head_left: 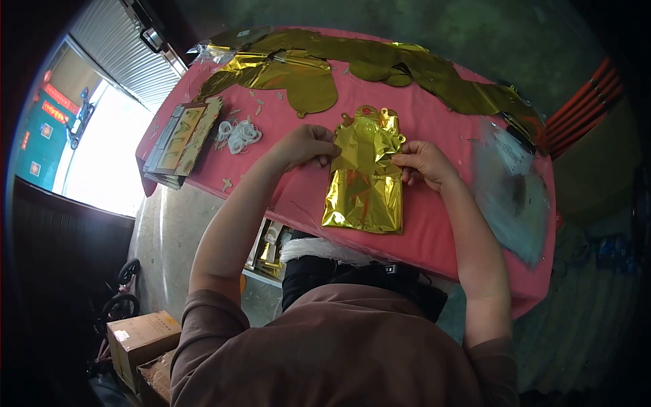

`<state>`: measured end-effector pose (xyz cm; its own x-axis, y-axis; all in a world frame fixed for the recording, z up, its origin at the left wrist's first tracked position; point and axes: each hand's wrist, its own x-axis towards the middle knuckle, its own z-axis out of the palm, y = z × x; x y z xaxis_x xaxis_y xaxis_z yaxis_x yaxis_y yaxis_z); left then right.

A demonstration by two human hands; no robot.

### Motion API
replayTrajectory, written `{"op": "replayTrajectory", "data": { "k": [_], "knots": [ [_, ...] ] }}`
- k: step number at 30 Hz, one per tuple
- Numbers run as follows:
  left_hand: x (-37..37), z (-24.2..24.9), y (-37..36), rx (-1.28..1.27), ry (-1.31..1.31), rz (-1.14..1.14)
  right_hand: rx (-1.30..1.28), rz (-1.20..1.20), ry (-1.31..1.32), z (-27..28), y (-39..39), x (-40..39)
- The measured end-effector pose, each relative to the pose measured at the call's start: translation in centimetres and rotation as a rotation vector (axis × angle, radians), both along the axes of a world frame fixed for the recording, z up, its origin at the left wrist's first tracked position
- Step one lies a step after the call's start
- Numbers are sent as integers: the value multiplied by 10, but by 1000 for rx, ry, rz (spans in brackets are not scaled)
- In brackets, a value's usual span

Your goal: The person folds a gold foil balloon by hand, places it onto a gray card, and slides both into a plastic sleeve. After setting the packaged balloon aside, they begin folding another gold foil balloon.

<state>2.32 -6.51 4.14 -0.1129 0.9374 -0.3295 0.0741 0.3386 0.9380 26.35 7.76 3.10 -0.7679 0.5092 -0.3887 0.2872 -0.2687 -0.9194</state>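
Observation:
A shiny gold foil balloon lies flat and folded near the front edge of the pink-covered table. Small tabs stick out along its upper part, and a red mark shows at its top. My left hand pinches the balloon's left edge between thumb and fingers. On the opposite edge, my right hand grips the foil in the same way, at about the same height. Left of my left hand are loops of white ribbon.
More gold foil balloons spread along the table's far side. Printed packaging is stacked at the left edge, clear plastic bags at the right. Small scraps dot the cloth. Cardboard boxes stand on the floor, lower left.

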Motion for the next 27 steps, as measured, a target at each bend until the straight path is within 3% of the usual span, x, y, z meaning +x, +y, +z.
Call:
{"op": "replayTrajectory", "data": {
  "k": [4, 13, 15, 19, 21, 27],
  "knots": [
    [5, 8, 2, -81, 138, -27, 40, 34, -26, 1, 0, 0],
    [7, -21, -3, 191, 446, -5, 172, 69, -28, 2, -2, -2],
    [18, -6, -9, 185, 551, 38, 188, 65, -39, 1, -5, -3],
    [9, -16, -3, 190, 415, 13, 250, 69, -30, 0, -7, -1],
    [11, -5, -3, 58, 273, 6, 272, 69, -20, -2, -7, -1],
    [17, 11, -3, 22, 243, -23, 276, 82, 14, -4, -5, -1]
  ]
}}
